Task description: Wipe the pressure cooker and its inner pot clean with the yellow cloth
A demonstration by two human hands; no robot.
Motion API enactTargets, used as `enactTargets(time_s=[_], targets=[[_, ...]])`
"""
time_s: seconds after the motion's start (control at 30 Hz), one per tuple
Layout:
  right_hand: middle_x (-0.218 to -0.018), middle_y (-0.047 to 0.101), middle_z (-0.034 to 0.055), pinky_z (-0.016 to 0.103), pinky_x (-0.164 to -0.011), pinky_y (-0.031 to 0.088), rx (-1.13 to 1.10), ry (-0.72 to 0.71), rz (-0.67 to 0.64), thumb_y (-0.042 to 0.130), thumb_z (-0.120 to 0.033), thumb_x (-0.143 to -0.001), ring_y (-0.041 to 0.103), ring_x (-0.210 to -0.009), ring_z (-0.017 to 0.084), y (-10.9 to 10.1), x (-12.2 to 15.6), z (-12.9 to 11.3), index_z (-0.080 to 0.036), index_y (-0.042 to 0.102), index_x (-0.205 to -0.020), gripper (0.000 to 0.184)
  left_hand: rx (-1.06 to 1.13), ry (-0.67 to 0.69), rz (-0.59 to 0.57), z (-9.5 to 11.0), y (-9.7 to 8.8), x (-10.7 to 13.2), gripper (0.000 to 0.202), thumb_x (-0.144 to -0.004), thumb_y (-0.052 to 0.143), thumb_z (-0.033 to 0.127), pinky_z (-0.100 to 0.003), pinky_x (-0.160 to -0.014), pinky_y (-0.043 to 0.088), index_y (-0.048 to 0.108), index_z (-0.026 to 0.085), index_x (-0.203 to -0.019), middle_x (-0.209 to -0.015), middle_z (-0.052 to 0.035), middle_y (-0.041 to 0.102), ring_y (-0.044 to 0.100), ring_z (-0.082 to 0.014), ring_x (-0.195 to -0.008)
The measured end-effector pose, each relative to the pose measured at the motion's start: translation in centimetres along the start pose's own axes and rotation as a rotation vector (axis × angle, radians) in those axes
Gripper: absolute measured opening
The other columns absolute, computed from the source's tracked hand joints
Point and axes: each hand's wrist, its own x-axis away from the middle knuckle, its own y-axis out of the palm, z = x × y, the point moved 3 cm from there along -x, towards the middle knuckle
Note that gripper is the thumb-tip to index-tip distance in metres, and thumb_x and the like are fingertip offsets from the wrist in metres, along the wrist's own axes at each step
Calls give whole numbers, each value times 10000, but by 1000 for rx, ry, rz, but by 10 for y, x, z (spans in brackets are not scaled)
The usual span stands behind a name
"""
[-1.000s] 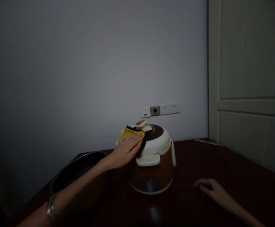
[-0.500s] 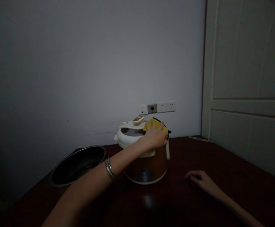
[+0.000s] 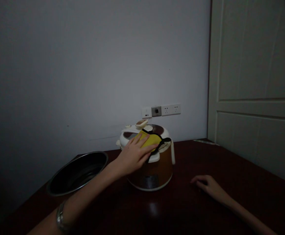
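Note:
A white and brown electric cooker (image 3: 160,171) stands on the table with its lid down. My left hand (image 3: 134,153) presses a yellow cloth with black edging (image 3: 152,140) onto the front of the lid, fingers laid over it and thumb below. Part of the cloth is under my palm, and its dark corner sticks out to the right. To the right of the cooker, my right hand (image 3: 209,186) rests on the tabletop, loosely bent, with a gap between thumb and fingers and nothing in it.
A dark oval basin with a metal rim (image 3: 49,188) sits to the left on the dark red table (image 3: 181,209). Wall sockets (image 3: 166,110) are behind the cooker. A thin strip (image 3: 206,142) lies near the back right edge, beside a pale panelled door (image 3: 255,107).
My left hand has slid the cloth left and toward me across the lid, uncovering the lid's right side. My right hand has stayed in place.

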Motion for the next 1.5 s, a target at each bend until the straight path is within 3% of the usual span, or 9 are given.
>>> enactTargets(time_s=[0.17, 0.33, 0.5, 0.63, 0.93, 1.1, 1.2, 1.33, 1.5], targets=[[-867, 711, 46, 339, -821, 452, -3, -53, -4, 438, -305, -704, 632, -858, 232, 1, -2, 2, -186, 710, -793, 310, -21, 173, -19, -8, -5, 41, 496, -874, 444, 170, -474, -1057, 327, 377, 290, -1351, -1466, -62, 301, 199, -258, -1365], [-910, 712, 52, 356, -848, 443, 3, -39, -7, 453, -320, -708, 629, -892, 245, 3, -3, 4, -191, 716, -810, 311, -140, 387, 34, -11, 15, 65, 561, -834, 517, 97, -468, -1041, 360, 393, 318, -1334, -1456, -81, 310, 224, -281, -1351], [-899, 711, 56, 357, -831, 445, 16, -32, -9, 456, -329, -703, 628, -869, 243, 3, -3, 1, -188, 716, -811, 315, -214, 508, 236, 5, 36, 48, 463, -835, 563, 172, -444, -995, 423, 457, 254, -1278, -1366, -127, 446, 313, -293, -1308], [-882, 707, 58, 357, -813, 449, 31, -43, -26, 444, -324, -708, 627, -847, 237, 2, -3, -1, -177, 711, -817, 323, -274, 478, 338, 25, 41, 30, 278, -839, 560, 207, -425, -934, 476, 569, 169, -1113, -1286, -165, 522, 381, -326, -1259], [-914, 708, 58, 357, -840, 440, 47, -42, -8, 445, -317, -719, 625, -882, 240, 3, -3, 4, -186, 714, -823, 317, -406, 489, 149, 52, 43, 3, 191, -864, 490, 207, -441, -976, 420, 658, 137, -920, -1274, -129, 541, 466, -311, -1205], [-909, 710, 66, 367, -848, 434, 25, -51, -9, 465, -315, -697, 626, -890, 255, 1, -2, 2, -183, 720, -808, 308, -437, 483, 175, 62, 49, -9, 241, -872, 459, 205, -454, -950, 418, 663, 99, -947, -1215, -162, 574, 518, -312, -1146], [-897, 711, 72, 363, -839, 435, -11, -68, 8, 467, -320, -687, 625, -885, 257, 2, -3, 4, -179, 720, -790, 308, -373, 513, 185, 68, 51, 4, 247, -873, 463, 222, -465, -997, 370, 653, 118, -993, -1254, -133, 552, 471, -309, -1197], [-764, 695, 54, 333, -698, 456, -69, -58, 14, 459, -338, -691, 617, -713, 221, 3, -5, 8, -167, 708, -809, 324, -227, 564, 164, 83, 60, 44, 269, -880, 453, 257, -431, -1012, 358, 646, 141, -1026, -1276, -91, 540, 455, -297, -1212], [-595, 615, 33, 306, -592, 421, -161, -4, 91, 462, -411, -698, 570, -601, 196, -3, -3, 0, -127, 695, -860, 401, -92, 543, -59, 91, 73, 97, 276, -903, 415, 310, -401, -943, 428, 629, 231, -1058, -1284, -54, 537, 517, -267, -1146]])
